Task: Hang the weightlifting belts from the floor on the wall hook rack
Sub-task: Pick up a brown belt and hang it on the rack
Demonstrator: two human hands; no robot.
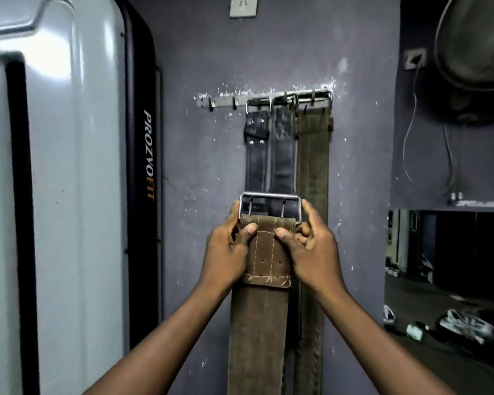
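"PROZVOFIT" lettering (149,153) beside held belt (264,252)

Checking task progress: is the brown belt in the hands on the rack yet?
Not yet. Both hands, left and right, hold the brown belt below the hook rack; its buckle touches no hook.

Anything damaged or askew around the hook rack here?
Yes. The wall around the hook rack is chipped, with white patches along the rack's top edge. The three hung belts hang straight; both hands hold the brown belt upright.
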